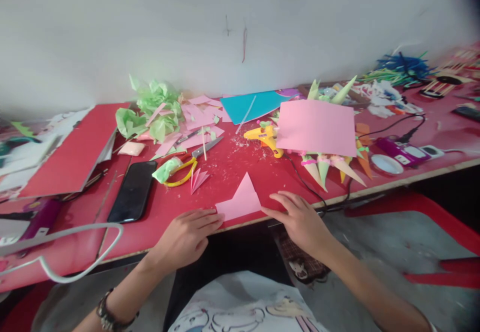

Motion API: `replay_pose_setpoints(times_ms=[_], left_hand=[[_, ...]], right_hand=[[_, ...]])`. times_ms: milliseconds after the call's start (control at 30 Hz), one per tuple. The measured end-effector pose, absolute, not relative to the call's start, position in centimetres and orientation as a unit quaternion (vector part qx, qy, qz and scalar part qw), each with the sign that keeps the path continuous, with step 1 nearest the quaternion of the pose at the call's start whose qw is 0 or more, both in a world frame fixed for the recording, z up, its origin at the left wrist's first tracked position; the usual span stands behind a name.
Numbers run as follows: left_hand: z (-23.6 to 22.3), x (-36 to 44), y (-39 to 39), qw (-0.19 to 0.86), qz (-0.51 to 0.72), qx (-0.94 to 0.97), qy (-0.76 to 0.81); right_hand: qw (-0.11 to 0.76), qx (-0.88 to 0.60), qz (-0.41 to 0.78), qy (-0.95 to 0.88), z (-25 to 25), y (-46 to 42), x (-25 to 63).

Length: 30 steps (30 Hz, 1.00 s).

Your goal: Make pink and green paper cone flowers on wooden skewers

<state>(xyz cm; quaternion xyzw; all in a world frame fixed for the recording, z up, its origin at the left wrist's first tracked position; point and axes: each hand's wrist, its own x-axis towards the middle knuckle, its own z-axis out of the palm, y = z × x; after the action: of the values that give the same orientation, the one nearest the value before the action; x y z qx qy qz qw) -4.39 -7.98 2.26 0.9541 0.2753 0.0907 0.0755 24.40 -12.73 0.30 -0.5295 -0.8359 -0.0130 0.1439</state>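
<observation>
A folded piece of pink paper (240, 203) with a pointed peak lies at the table's front edge. Extended fingers of my left hand (189, 237) rest on its left corner, with the thumb tucked below. On the other side, my right hand (302, 222) has its fingers spread, and a fingertip touches the right corner. Neither hand is wrapped around anything. Just beyond the paper sits a small pleated pink paper fan (198, 179), close to yellow-handled scissors (186, 173) with a green crumpled bit on the handles.
A black phone (133, 192) lies left. Behind are a yellow glue gun (265, 138), a pink sheet (317, 128) over several paper cones, a blue sheet (249, 106) and green tissue paper (159, 107). A white cable (82, 227) loops at the left front; a purple power strip (403, 152) lies right.
</observation>
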Motion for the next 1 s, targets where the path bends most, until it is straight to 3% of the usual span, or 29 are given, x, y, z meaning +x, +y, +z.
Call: replay_pose_setpoints(times_ms=[300,700,833,1000], left_hand=[[2.4,-4.1,-8.6,0.041,0.063,0.957,0.281],[3.5,-1.0,-8.1,0.091,0.205,0.908,0.354],[3.7,-0.6,-7.7,0.100,0.224,0.899,0.362],[4.1,0.7,-7.1,0.038,0.175,0.915,0.362]], right_hand=[[0.203,-0.513,0.099,-0.828,1.8,-9.9,22.2],[0.094,-0.456,0.151,-0.872,2.9,-7.0,20.2],[0.139,-0.472,0.137,-0.859,3.5,-7.0,20.5],[0.222,-0.503,0.096,-0.829,4.1,-6.5,20.9]])
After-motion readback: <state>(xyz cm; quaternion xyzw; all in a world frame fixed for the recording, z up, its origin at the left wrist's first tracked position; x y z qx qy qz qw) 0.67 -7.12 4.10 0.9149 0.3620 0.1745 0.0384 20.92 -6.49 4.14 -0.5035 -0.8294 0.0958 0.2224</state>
